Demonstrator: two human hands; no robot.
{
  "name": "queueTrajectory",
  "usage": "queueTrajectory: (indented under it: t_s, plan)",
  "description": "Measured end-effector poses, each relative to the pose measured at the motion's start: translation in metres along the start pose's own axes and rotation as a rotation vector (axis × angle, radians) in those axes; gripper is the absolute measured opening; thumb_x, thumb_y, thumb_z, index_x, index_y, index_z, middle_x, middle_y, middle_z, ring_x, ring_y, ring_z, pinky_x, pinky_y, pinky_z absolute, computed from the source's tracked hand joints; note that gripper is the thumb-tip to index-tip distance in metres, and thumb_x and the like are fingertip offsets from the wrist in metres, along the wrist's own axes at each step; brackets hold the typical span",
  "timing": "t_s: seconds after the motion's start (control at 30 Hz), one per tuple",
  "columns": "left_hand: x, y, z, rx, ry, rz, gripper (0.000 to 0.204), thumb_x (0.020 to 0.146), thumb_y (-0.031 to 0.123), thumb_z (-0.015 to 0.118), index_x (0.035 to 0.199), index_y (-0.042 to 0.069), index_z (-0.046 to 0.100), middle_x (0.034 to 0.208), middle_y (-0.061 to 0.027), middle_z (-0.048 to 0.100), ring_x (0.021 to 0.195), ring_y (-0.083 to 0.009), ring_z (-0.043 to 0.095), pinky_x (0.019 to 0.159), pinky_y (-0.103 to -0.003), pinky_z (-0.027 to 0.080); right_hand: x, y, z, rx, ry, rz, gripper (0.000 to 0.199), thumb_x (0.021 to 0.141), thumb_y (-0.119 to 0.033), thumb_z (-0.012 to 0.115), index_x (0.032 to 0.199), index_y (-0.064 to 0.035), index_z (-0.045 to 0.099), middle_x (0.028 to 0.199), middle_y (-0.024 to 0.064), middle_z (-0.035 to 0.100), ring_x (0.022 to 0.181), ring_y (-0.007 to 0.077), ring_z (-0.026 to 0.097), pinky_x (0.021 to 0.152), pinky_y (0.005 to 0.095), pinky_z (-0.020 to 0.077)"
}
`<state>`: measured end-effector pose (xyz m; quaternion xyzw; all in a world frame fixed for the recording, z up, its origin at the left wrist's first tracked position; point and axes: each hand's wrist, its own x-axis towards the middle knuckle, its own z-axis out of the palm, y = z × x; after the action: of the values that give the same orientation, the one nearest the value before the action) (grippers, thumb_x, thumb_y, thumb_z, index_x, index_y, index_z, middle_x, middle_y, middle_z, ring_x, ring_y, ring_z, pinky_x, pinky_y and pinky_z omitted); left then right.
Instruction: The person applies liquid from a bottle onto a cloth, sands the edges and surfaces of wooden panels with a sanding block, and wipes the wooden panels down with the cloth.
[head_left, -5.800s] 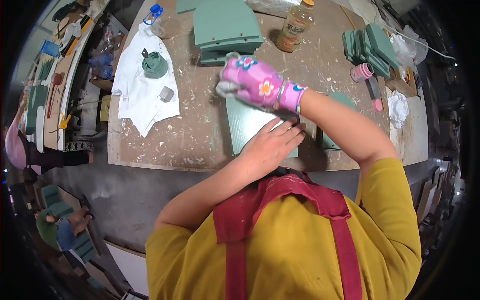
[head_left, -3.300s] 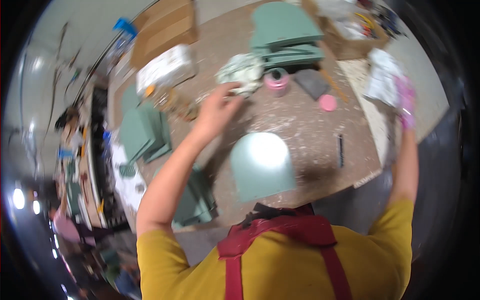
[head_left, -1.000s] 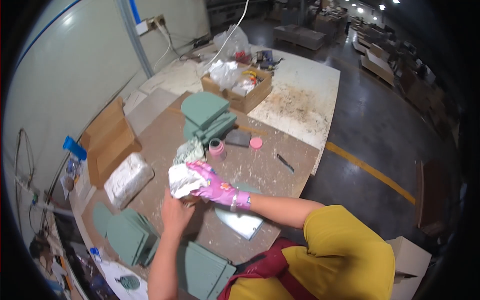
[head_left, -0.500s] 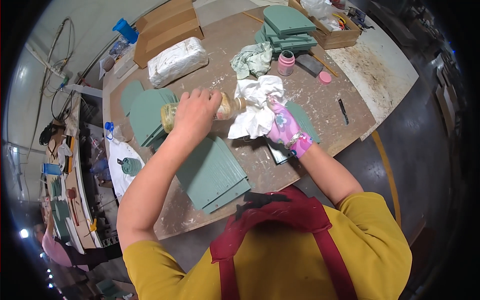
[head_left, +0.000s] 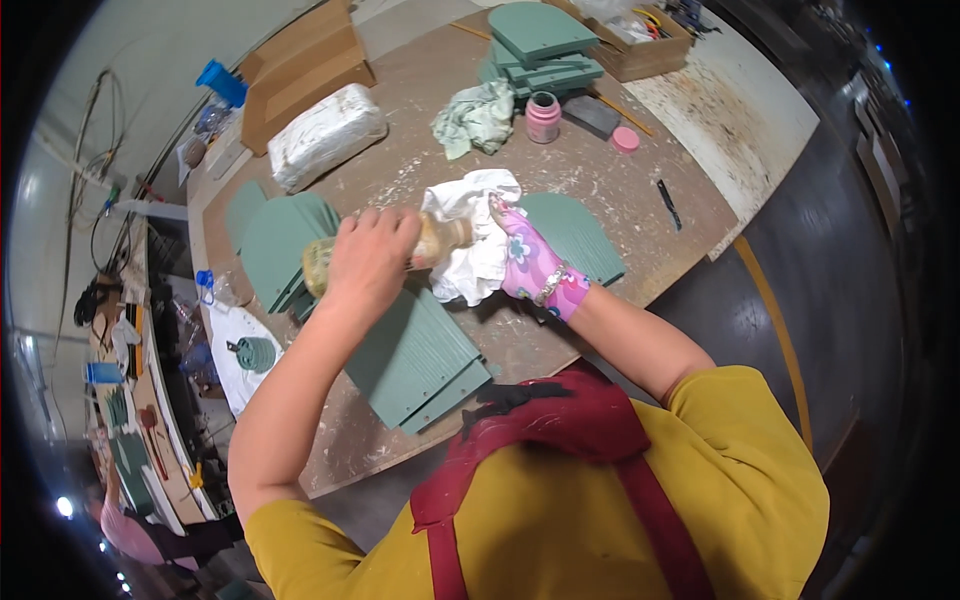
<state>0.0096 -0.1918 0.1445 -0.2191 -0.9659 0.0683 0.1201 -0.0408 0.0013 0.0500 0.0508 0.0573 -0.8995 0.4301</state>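
My left hand [head_left: 372,255] is wrapped round a clear bottle [head_left: 436,241] of yellowish look, tipped on its side with its neck toward the right. The neck meets a white cloth [head_left: 470,270]. In a pink flowered glove, my right hand [head_left: 530,258] grips that cloth from its right side. A green arched panel [head_left: 572,235] lies on the table just beyond the glove. Under my left forearm, a stack of green grooved panels [head_left: 415,350] rests near the table's front edge. More rounded green panels [head_left: 285,240] lie to the left.
At the back stand piled green panels [head_left: 540,35], a crumpled pale rag [head_left: 475,118], an open pink jar [head_left: 543,118], its pink lid [head_left: 626,139] and a grey block [head_left: 592,117]. A black knife [head_left: 669,205] lies right. A white wrapped bundle [head_left: 325,135] sits by a cardboard box [head_left: 305,75].
Both hands have moved left, and the bottle and cloth with them. The bottle's neck now presses against the cloth. More of the arched panel beside the glove shows.
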Motion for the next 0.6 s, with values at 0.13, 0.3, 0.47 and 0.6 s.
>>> queueTrajectory:
  t_s: [0.13,0.3,0.47,0.6]
  plan:
    - [-0.008,-0.008,-0.003,0.026,-0.125,-0.019,0.048,0.065,0.006,0.068,0.111,0.009,0.052,0.094,-0.0065,0.058,0.092,-0.0257,0.056,0.076,-0.038,0.041,0.005,-0.001,0.004,-0.104,0.235,-0.007,0.043,0.098,-0.035,0.045,0.128,-0.0042,0.045,0.119,0.0151,0.058,0.105,0.0332,0.06,0.091,0.0473,0.0504]
    - [-0.008,-0.007,-0.012,0.01,-0.109,-0.054,0.046,0.065,0.002,0.066,0.109,0.008,0.053,0.092,-0.0057,0.058,0.088,-0.0249,0.055,0.073,-0.037,0.041,0.012,0.017,-0.011,-0.007,0.162,-0.007,0.039,0.097,-0.032,0.048,0.125,-0.0051,0.049,0.119,0.0146,0.059,0.106,0.0303,0.06,0.091,0.0462,0.0499]
    - [-0.018,-0.018,-0.01,0.101,-0.12,-0.079,0.043,0.067,0.007,0.066,0.109,0.009,0.054,0.092,-0.005,0.057,0.088,-0.0242,0.055,0.073,-0.036,0.04,-0.001,-0.008,0.002,-0.023,0.082,0.064,0.052,0.096,-0.038,0.043,0.133,-0.0011,0.042,0.128,0.0193,0.053,0.114,0.0368,0.055,0.098,0.0525,0.0437]
    - [-0.013,-0.022,-0.01,0.122,-0.074,-0.027,0.041,0.068,0.006,0.064,0.108,0.01,0.054,0.09,-0.0046,0.056,0.086,-0.0237,0.055,0.072,-0.036,0.04,-0.008,-0.016,-0.001,0.071,0.089,0.044,0.056,0.098,-0.04,0.039,0.139,-0.0027,0.033,0.134,0.0228,0.046,0.118,0.0419,0.05,0.099,0.0562,0.0416]
